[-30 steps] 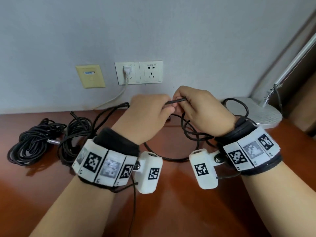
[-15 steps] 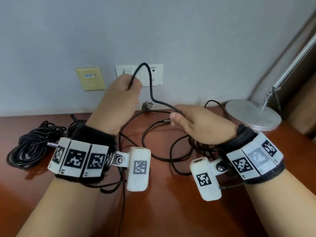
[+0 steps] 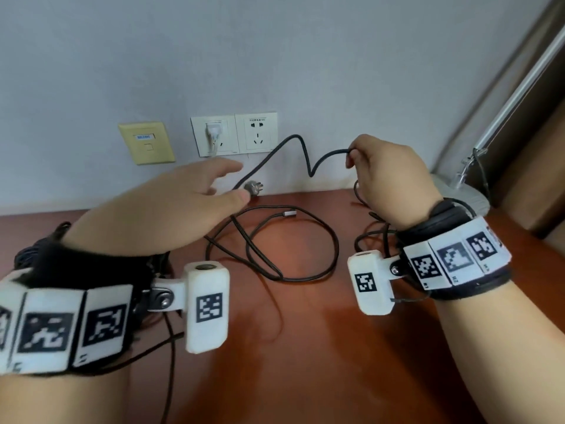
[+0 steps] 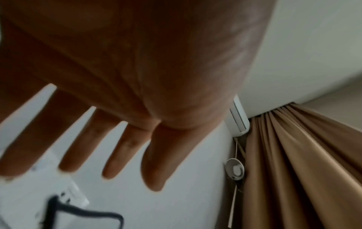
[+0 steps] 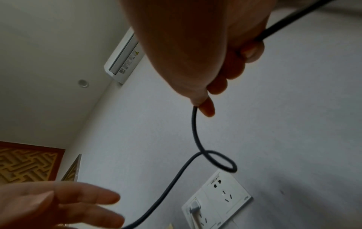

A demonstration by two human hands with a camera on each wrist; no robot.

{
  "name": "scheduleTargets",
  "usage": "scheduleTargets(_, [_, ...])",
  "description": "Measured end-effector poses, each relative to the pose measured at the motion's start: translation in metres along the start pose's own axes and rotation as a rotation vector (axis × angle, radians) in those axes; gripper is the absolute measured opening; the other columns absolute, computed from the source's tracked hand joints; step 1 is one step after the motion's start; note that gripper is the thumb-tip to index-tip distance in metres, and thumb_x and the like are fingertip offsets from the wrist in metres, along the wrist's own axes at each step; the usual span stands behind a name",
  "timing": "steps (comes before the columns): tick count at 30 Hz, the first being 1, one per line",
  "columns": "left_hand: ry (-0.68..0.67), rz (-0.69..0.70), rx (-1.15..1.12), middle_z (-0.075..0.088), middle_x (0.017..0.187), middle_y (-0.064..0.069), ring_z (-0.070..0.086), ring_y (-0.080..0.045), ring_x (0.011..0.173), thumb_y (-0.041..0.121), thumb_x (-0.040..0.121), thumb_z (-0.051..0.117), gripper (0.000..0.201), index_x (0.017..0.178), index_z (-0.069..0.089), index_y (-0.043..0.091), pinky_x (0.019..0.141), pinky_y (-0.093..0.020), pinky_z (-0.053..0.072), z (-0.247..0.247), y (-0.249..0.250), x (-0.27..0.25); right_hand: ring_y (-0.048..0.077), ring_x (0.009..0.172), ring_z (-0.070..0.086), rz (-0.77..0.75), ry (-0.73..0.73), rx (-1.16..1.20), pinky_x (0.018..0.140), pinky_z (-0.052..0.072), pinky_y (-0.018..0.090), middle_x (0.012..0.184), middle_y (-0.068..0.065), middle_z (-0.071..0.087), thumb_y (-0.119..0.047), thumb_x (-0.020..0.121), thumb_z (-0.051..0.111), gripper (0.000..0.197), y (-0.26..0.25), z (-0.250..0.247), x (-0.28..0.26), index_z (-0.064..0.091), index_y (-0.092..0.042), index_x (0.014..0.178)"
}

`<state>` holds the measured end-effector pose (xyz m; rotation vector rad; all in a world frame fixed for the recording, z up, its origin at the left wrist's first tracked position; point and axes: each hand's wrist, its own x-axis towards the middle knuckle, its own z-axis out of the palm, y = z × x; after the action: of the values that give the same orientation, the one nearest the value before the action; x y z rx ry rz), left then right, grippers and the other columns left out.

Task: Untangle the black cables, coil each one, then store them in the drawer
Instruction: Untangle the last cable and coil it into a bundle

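Observation:
My right hand (image 3: 351, 154) is raised near the wall and pinches a black cable (image 3: 324, 156) between thumb and forefinger (image 5: 205, 108). From there the cable dips, arches up and slants down to a grey plug (image 3: 252, 189) hanging by my left thumb. My left hand (image 3: 237, 182) is open with spread fingers (image 4: 125, 150), close to the cable but holding nothing. More loops of black cable (image 3: 305, 273) lie on the desk, with a metal connector end (image 3: 289, 213) among them. A coiled black bundle (image 3: 27, 255) shows at the far left, mostly hidden by my left wrist. No drawer is in view.
The brown wooden desk (image 3: 305, 362) meets a grey wall with a double socket (image 3: 256, 133), a white plug (image 3: 214, 134) in its left half, and a yellow wall plate (image 3: 146, 142). A silver lamp base (image 3: 458, 194) and its arm (image 3: 519, 87) stand at the right.
My left hand has let go of the cable, dropped and opened. My right hand has risen up and to the right with the cable pinched in it.

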<state>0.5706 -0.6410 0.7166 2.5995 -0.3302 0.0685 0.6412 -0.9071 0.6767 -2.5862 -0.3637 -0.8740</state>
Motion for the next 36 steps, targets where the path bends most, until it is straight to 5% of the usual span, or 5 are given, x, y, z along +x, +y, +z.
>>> scheduleTargets(14, [-0.042,0.236,-0.085,0.033,0.142,-0.001,0.046,-0.01,0.125,0.025,0.099,0.052,0.068,0.155,0.013,0.028,0.105,-0.026,0.034,0.075,0.004,0.034,0.028,0.074,0.053,-0.366,-0.196,0.251,0.066,0.038,0.039,0.083,0.009,0.062,-0.009,0.097,0.04,0.017,-0.053,0.021,-0.023,0.055,-0.003,0.101])
scheduleTargets(18, [0.119,0.245,-0.03,0.066,0.105,-0.004,0.063,-0.022,0.1,0.027,0.103,0.04,0.026,0.112,0.06,0.013,0.09,-0.042,0.047,0.07,-0.012,0.045,0.022,0.08,0.058,-0.343,-0.357,0.351,0.074,0.044,0.034,0.088,0.002,0.064,-0.009,0.099,0.044,0.013,-0.043,0.02,-0.023,0.055,-0.006,0.104])
scheduleTargets(26, [0.563,0.041,-0.443,0.07,0.098,0.003,0.072,-0.008,0.084,0.017,0.104,0.036,0.031,0.086,0.059,0.025,0.082,-0.029,0.056,0.044,-0.039,0.053,0.0,0.066,0.051,-0.139,-0.629,0.201,0.066,0.039,0.018,0.073,-0.01,0.055,-0.022,0.103,0.04,0.022,-0.006,0.02,-0.016,0.061,-0.024,0.095])
scheduleTargets(30, [0.41,0.035,-0.296,0.064,0.116,0.004,0.068,-0.004,0.073,0.028,0.107,0.029,0.031,0.119,0.057,0.026,0.072,-0.028,0.045,0.047,-0.035,0.051,-0.002,0.06,0.049,-0.139,-0.458,0.262,0.06,0.036,0.011,0.065,-0.009,0.048,-0.021,0.104,0.039,0.021,-0.004,0.019,-0.013,0.058,-0.018,0.095])
scheduleTargets(36, [0.181,-0.122,0.035,0.022,0.159,-0.018,0.027,-0.03,0.144,0.049,0.102,0.027,0.069,0.157,0.005,0.014,0.115,-0.04,0.022,0.055,-0.027,0.044,0.003,0.057,0.043,-0.042,-0.184,0.276,0.055,0.034,0.011,0.063,-0.008,0.043,-0.021,0.104,0.034,0.022,-0.004,0.01,-0.004,0.049,-0.016,0.089])
